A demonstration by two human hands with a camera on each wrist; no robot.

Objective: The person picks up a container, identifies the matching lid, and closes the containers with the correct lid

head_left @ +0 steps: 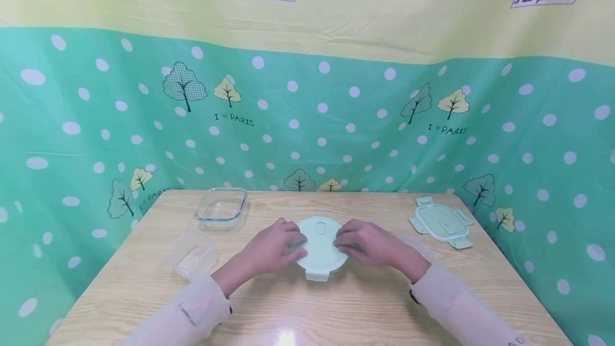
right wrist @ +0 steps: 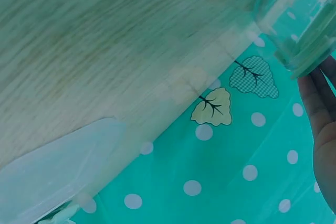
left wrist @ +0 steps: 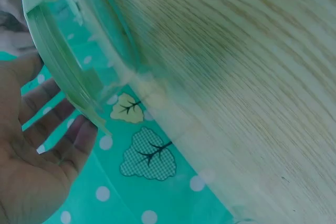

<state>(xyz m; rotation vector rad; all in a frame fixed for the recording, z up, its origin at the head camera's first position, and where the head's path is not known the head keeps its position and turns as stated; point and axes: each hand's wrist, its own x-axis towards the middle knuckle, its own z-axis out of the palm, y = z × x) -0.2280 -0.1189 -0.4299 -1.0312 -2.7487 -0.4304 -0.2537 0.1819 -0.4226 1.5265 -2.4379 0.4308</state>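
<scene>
A round pale-green lid [head_left: 322, 250] with a clip flap at its front lies level on a clear round container [left wrist: 86, 19] on the wooden table. The fingertips of my left hand [head_left: 275, 244] press on the lid's left edge, the thumb apart from the fingers. My right hand [head_left: 369, 242] rests its fingertips on the opposite edge. In the left wrist view, loosely extended fingers reach to the lid's rim. Straight fingers touch the rim in the right wrist view too, where the container is partly out of frame. From the head view, the lid covers the container.
A square glass container [head_left: 221, 221] stands at the back left, and a clear plastic container [head_left: 204, 247] sits in front of it. A pale-green rectangular lid [head_left: 439, 220] with spread clips lies at the right. Behind my right wrist is a clear plastic piece [head_left: 419, 244], partly hidden.
</scene>
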